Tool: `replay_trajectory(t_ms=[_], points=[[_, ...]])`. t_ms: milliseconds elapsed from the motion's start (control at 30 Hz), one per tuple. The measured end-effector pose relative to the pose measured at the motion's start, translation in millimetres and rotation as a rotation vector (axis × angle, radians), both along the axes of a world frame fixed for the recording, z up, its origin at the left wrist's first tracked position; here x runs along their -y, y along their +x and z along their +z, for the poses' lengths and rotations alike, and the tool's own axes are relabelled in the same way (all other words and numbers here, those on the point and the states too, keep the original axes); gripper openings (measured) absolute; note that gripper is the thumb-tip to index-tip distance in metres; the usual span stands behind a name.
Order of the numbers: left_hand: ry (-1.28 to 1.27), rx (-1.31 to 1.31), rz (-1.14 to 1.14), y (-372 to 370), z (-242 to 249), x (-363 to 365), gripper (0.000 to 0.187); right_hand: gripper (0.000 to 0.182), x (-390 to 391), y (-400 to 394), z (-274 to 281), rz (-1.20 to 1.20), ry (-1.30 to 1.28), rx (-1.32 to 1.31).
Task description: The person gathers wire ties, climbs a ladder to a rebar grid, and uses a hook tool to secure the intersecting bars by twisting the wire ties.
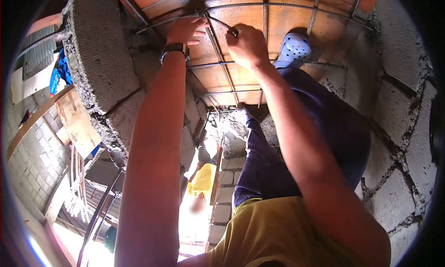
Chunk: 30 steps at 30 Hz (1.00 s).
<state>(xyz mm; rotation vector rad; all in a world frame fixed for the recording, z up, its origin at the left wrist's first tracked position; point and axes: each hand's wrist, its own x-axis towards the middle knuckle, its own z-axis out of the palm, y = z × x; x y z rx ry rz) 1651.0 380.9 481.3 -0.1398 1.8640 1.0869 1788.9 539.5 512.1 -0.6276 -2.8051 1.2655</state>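
Observation:
My right hand (246, 47) is closed in a fist around a thin dark metal tool (219, 22), slim like a tying hook. The tool's far end meets a crossing of steel reinforcing bars (236, 6). Just left of that crossing is my left hand (187, 31), fingers stretched out over the bars and a dark watch (174, 50) on its wrist. Beneath the bar grid lie orange-brown wooden boards (245, 74). My foot in a blue-grey clog (295, 48) rests on them to the right of my right hand.
Rough concrete block walls (99, 49) (394, 128) flank the boards on both sides. Past their near edge is a bright gap, where a person in a yellow shirt (202, 179) appears lower down. Planks (76, 121) and bent bars (99, 211) stand at the left.

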Motion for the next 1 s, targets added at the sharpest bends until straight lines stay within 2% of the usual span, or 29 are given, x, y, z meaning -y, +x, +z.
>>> replay_trajectory(t_ms=[67,100,133,167,200,267,333,400,433,467,533,600,667,700,767,800,833,867,900,933,1000], points=[[-0.076,-0.130,0.020,3.9,-5.7,-2.4,0.038,0.022,2.0,-3.0,17.0,0.047,0.073,0.072],[-0.107,-0.263,0.041,6.6,-9.1,-3.5,0.035,0.019,6.2,-1.9,16.1,0.023,0.039,0.025],[-0.095,-0.263,0.047,10.3,-13.2,-5.2,0.035,0.017,7.9,-0.9,14.8,0.002,0.005,-0.023],[-0.171,-0.542,0.011,15.0,-17.2,-6.3,0.036,0.013,5.2,-4.1,12.9,-0.109,-0.696,0.173],[-0.252,-0.823,-0.025,18.3,-20.1,-5.0,0.037,0.005,10.7,-6.1,27.4,-0.411,-1.245,0.130],[-0.242,-0.870,0.000,24.9,-24.3,2.3,0.038,0.012,2.1,-5.5,6.9,-0.233,-2.007,0.266],[-0.234,-0.920,0.019,20.9,-25.7,11.0,0.039,0.014,7.9,-14.3,28.6,-0.292,-2.068,0.228],[-0.218,-0.898,-0.092,14.0,-24.9,27.4,0.042,0.014,13.0,-27.2,42.7,-0.299,-1.940,0.431],[-0.221,-0.894,-0.094,14.4,-24.9,32.2,0.042,0.017,19.2,-26.8,49.0,-0.250,-1.576,0.471],[-0.204,-0.842,-0.018,11.1,-25.1,34.1,0.044,0.022,18.3,-17.8,15.2,0.023,-1.243,0.435],[-0.170,-0.732,0.131,6.5,-22.1,33.3,0.047,0.025,47.8,-3.9,7.7,0.236,0.033,0.392],[-0.209,-0.701,0.059,6.9,-20.6,32.8,0.047,0.037,34.4,7.6,11.0,0.359,0.016,0.421],[-0.228,-0.703,-0.007,-2.9,-16.4,21.3,0.047,0.052,30.8,8.0,13.1,0.359,0.025,0.455],[-0.237,-0.676,0.016,0.4,-14.6,16.1,0.047,0.052,33.3,6.4,8.1,0.360,0.023,0.454],[-0.239,-0.658,0.026,-3.8,-13.8,6.7,0.047,0.061,36.7,1.0,-7.8,0.206,-0.273,0.348],[-0.235,-0.618,-0.098,-5.8,-17.5,6.6,0.044,0.054,25.2,-3.7,12.1,0.018,-0.910,0.625],[-0.232,-0.572,-0.220,-5.0,-16.8,4.4,0.042,0.049,28.8,2.5,-14.5,-0.097,-1.316,0.527],[-0.230,-0.573,-0.226,-5.4,-16.0,2.6,0.042,0.044,32.4,6.2,-41.9,-0.217,-1.712,0.398],[-0.215,-0.403,-0.151,-4.2,-7.5,-0.3,0.039,0.039,40.1,8.1,-14.9,-0.407,-1.824,0.385],[-0.199,-0.236,-0.074,-6.8,-8.7,-1.6,0.036,0.038,46.2,12.7,-25.9,-0.372,-1.975,0.396],[-0.155,-0.220,-0.033,-7.1,-15.4,1.7,0.031,0.032,44.6,19.3,-55.2,-0.112,-2.250,0.364]])
